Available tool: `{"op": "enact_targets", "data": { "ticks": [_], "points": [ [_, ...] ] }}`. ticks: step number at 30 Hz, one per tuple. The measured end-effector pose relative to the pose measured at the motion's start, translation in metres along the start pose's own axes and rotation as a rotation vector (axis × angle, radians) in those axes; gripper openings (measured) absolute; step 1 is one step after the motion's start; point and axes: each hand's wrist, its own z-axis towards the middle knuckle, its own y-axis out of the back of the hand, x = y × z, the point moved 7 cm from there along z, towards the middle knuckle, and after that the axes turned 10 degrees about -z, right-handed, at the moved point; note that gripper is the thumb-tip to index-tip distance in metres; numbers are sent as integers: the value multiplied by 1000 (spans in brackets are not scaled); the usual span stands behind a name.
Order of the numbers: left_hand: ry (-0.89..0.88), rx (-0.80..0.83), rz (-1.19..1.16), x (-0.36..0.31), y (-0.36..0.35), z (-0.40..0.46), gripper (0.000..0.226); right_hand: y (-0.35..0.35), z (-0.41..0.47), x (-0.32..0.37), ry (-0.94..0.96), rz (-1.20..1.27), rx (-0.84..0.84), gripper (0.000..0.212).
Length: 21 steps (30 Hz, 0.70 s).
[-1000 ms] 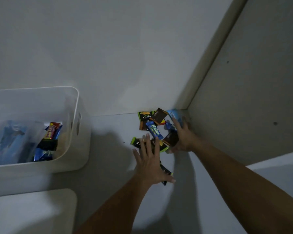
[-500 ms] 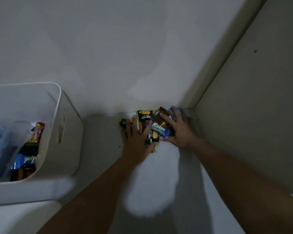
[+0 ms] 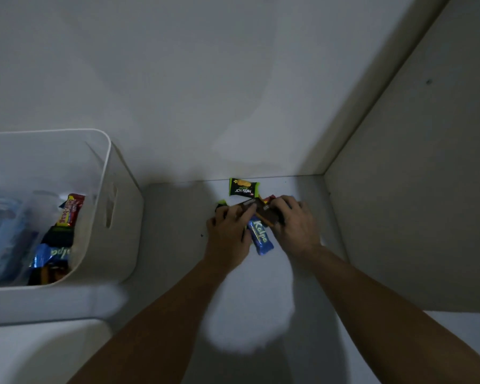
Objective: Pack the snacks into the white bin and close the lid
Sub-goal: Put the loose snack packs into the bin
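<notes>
A small pile of snack packets lies on the white shelf near the back right corner. My left hand (image 3: 229, 227) and my right hand (image 3: 295, 224) close in on the pile from both sides, fingers curled round the packets. Between them a blue Kalpa bar (image 3: 259, 237) sticks out toward me, under a brown packet (image 3: 261, 211). One green and black Nextar packet (image 3: 243, 187) lies loose behind the hands by the back wall. The white bin (image 3: 106, 173) stands open at the left with several snacks inside, among them a red and yellow bar (image 3: 70, 210).
The white lid (image 3: 39, 353) lies at the lower left in front of the bin. A beige side wall (image 3: 413, 203) closes the shelf on the right, and the back wall stands just behind the pile.
Both hands have drawn together on the pile and curled round the packets. The Nextar packet now lies apart behind them. The view has shifted.
</notes>
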Motion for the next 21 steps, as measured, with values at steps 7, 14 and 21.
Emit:
{"op": "enact_targets", "data": {
  "ticks": [7,14,21],
  "points": [
    [33,113,-29,-6,7,-45,46,23,-26,-4,-53,113,148,29],
    [-26,57,-109,1,35,-79,26,46,-45,5,-224,343,262,23],
    [-50,-119,-275,2,105,-78,21,75,-22,54,-149,442,214,23]
  ]
}}
